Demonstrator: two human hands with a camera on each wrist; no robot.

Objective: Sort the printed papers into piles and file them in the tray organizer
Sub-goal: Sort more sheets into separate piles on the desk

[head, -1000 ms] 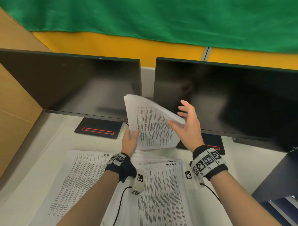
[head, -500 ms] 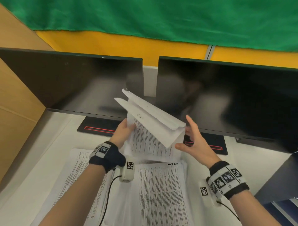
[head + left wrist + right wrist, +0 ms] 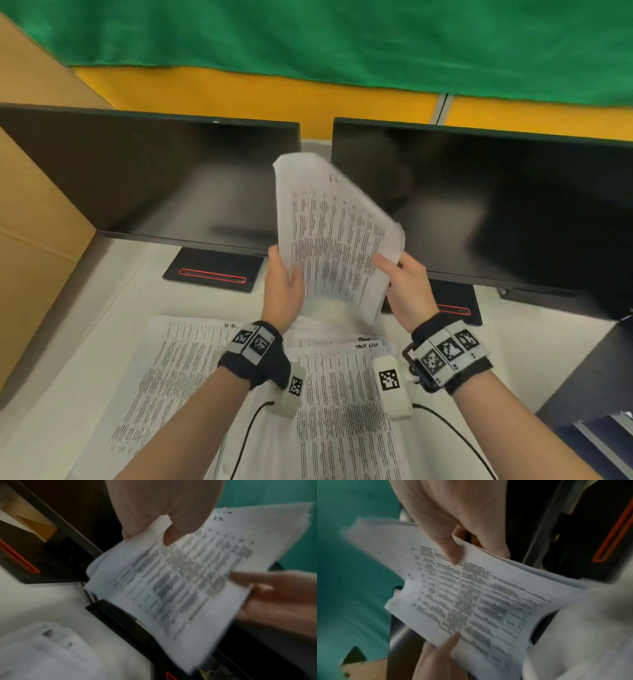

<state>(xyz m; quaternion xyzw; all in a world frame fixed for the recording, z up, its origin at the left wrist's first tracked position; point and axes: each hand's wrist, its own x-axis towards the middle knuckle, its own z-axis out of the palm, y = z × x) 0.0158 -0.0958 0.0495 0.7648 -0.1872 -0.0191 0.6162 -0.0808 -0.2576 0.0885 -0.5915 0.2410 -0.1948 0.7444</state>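
At the lower left of the frame a pile of printed sheets [image 3: 178, 377] lies flat on the white bench [image 3: 102, 291]. Toward the centre, the left hand [image 3: 282, 287] pinches the left edge of a raised sheaf of papers [image 3: 335, 240], thumb on its printed face. The right hand [image 3: 406, 291] pinches its right edge, before two dark monitors [image 3: 154, 178].
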